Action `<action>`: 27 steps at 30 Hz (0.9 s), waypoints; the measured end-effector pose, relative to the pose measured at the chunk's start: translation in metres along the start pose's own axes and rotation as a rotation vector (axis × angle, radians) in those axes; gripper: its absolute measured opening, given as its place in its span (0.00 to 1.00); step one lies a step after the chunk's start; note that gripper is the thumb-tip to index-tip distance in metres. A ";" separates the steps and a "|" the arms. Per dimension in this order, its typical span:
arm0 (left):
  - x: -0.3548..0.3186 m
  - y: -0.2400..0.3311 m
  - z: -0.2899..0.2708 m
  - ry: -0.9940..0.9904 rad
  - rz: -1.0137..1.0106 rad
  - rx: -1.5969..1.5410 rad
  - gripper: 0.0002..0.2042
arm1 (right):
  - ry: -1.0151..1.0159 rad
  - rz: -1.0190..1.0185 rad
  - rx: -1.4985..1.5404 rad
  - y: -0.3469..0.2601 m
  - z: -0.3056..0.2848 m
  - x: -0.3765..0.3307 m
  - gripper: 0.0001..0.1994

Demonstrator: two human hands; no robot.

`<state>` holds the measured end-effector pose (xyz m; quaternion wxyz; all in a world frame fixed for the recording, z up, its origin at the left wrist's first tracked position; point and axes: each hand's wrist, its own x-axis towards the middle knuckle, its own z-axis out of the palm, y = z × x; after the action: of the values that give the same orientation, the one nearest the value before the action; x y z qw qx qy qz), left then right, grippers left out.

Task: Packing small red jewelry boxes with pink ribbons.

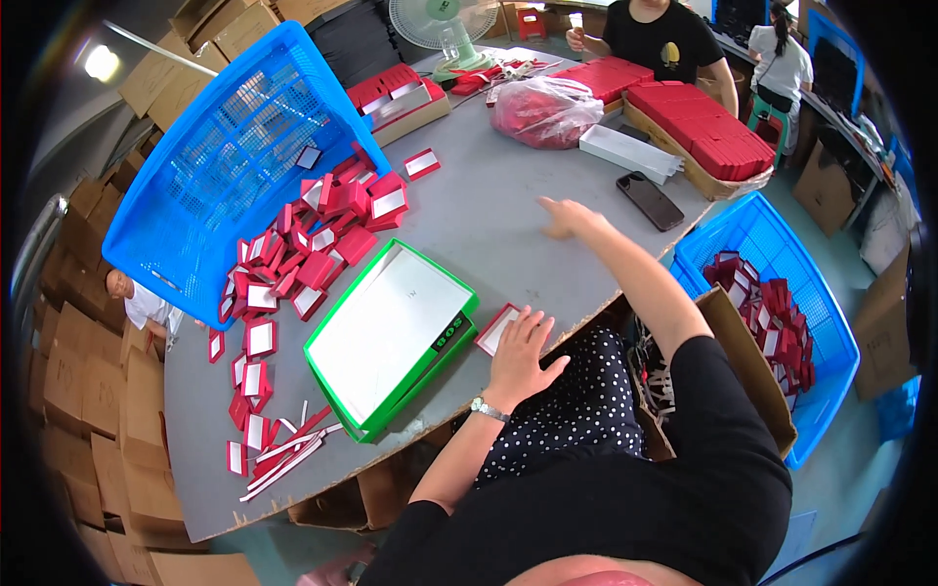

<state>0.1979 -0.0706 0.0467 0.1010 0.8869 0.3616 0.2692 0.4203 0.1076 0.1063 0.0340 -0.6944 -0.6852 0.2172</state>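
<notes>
Box [496, 330], small, red w/ white, sits nr the worktop's [469, 195] near edge in head view, btwn green tray [417, 381] and left hand [523, 371], whose spread fingers partly cover it, not gripping; contact unclear. Long axis: can't tell, part hidden. Right hand [575, 219] is farther off, nr mid-worktop, index out, other fingers' hold unclear; phone [650, 200] lies toward right edge.

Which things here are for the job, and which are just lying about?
Probably for the job:
the small red box by the left hand
the pile of red boxes
the tipped blue basket behind the pile

Probably just lying about:
the phone
the fan
the red stool
</notes>
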 end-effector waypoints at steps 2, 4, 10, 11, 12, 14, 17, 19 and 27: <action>0.006 -0.007 0.005 0.073 0.027 -0.012 0.26 | -0.083 -0.175 -0.116 -0.032 -0.037 0.038 0.44; 0.010 -0.009 0.003 0.067 0.012 -0.016 0.24 | 0.102 -0.323 -0.214 -0.079 -0.067 0.070 0.46; 0.012 -0.010 0.003 0.065 -0.036 -0.006 0.20 | 0.144 -0.290 -0.089 -0.205 -0.144 0.071 0.44; 0.012 -0.010 0.005 0.056 -0.038 -0.013 0.20 | 0.181 -0.275 -0.120 -0.211 -0.147 0.071 0.42; 0.013 -0.010 0.006 0.050 -0.042 -0.021 0.19 | 0.178 -0.265 -0.123 -0.214 -0.148 0.073 0.42; 0.014 -0.010 0.008 0.062 -0.041 -0.019 0.19 | 0.179 -0.298 -0.139 -0.209 -0.140 0.077 0.39; 0.013 -0.010 0.009 0.077 -0.045 -0.026 0.19 | 0.210 -0.418 -0.157 -0.184 -0.101 0.071 0.34; 0.014 -0.010 0.012 0.080 -0.039 -0.044 0.19 | 0.462 -0.605 -0.160 -0.132 -0.041 0.076 0.29; 0.014 -0.012 0.006 0.098 -0.061 -0.029 0.20 | 0.387 -0.368 -0.139 0.007 0.103 0.000 0.24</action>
<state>0.2028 -0.0521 0.0436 0.1042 0.8598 0.3889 0.3142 0.3908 0.0812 0.0108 0.1554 -0.5876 -0.7937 0.0232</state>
